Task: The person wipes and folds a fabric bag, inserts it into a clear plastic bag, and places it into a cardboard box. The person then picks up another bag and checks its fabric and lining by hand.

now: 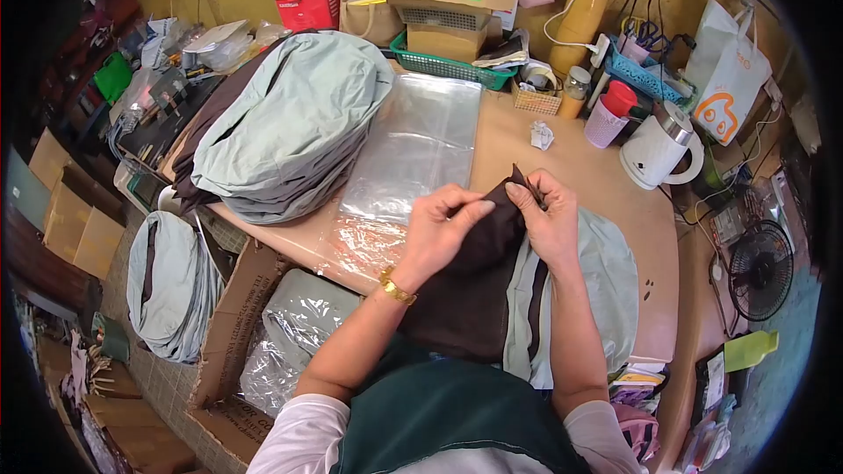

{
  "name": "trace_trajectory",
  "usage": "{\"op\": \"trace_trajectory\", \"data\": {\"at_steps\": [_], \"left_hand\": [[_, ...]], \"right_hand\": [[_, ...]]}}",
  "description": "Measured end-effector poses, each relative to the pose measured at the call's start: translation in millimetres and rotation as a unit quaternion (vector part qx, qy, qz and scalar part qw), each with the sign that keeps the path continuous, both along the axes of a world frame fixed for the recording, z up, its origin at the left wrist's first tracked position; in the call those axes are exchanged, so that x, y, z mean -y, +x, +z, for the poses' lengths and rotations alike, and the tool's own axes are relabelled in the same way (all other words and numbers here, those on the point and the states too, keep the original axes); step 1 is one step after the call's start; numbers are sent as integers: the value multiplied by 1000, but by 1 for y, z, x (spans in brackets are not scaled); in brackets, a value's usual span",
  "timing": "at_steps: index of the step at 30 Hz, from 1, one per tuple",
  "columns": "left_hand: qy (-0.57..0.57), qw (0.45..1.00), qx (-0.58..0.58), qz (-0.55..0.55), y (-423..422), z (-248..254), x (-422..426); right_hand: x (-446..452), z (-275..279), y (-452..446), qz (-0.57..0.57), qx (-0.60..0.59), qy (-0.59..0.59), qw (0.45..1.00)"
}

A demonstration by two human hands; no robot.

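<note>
A dark brown and pale grey-green fabric piece (457, 312) lies over the near table edge in front of me. My left hand (446, 226) pinches the dark cloth near its upper edge between thumb and fingers. Close by, my right hand (546, 215) is closed on the same edge, where a dark corner pokes up between the two hands. To the right, the pale part of the fabric (593, 276) spreads on the table under my right forearm. Left of my hands lie clear plastic bags (408, 149), stacked flat.
A tall pile of folded pale fabric (290, 123) stands at the table's left. Below it, a cardboard box (224, 342) holds plastic-wrapped pieces. A white kettle (654, 149), pink cup (606, 123) and crumpled paper (542, 135) stand at the back right. A black fan (760, 269) is farther right.
</note>
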State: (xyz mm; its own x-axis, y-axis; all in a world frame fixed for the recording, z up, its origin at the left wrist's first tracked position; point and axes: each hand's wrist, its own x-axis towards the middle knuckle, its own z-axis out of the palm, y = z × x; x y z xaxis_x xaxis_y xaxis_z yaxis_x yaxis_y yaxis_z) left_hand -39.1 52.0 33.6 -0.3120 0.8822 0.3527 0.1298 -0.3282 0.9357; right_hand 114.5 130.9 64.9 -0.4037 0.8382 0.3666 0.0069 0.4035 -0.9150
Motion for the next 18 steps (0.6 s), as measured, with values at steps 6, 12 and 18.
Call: {"op": "trace_trajectory", "data": {"at_steps": [6,12,18], "left_hand": [[46,986,156,46,-89,-16,21],[59,981,-150,111,-59,27,21],[-21,988,-131,-74,-14,29,-3]], "right_hand": [[-9,-1,19,-21,-37,32,999],[1,-5,11,17,-22,-7,1000],[10,5,11,36,11,-14,999]]}}
